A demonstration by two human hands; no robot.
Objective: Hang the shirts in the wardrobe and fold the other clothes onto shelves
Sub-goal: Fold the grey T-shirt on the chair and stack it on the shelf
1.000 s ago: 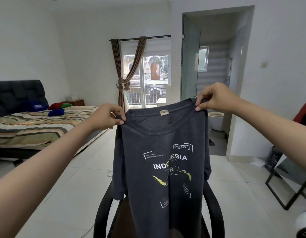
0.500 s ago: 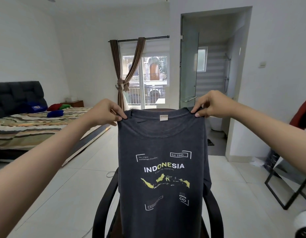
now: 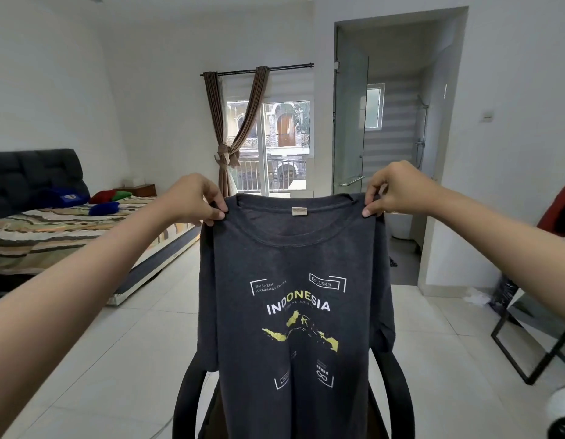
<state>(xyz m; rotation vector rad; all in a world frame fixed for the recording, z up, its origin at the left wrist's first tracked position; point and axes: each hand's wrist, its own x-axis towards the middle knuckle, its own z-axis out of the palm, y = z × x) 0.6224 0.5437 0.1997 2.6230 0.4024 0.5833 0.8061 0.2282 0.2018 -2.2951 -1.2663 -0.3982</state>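
Note:
A dark grey T-shirt (image 3: 293, 312) with a white and yellow "INDONESIA" print hangs in front of me, held up by its shoulders at arm's length. My left hand (image 3: 195, 199) pinches the left shoulder seam beside the collar. My right hand (image 3: 392, 188) pinches the right shoulder seam. The shirt's front faces me and a crease runs down its middle, warping the print. Its hem drops out of view at the bottom. No wardrobe or hanger is in view.
A black chair (image 3: 189, 394) with curved armrests stands right below the shirt. A bed (image 3: 53, 236) with a striped cover is on the left. A glass bathroom door (image 3: 350, 128) opens ahead on the right. A black metal frame (image 3: 528, 353) stands on the tiled floor at right.
Both hands have kept their pinch on the shoulders. The collar has been pulled level and wider, and the shirt now folds slightly inward along its middle.

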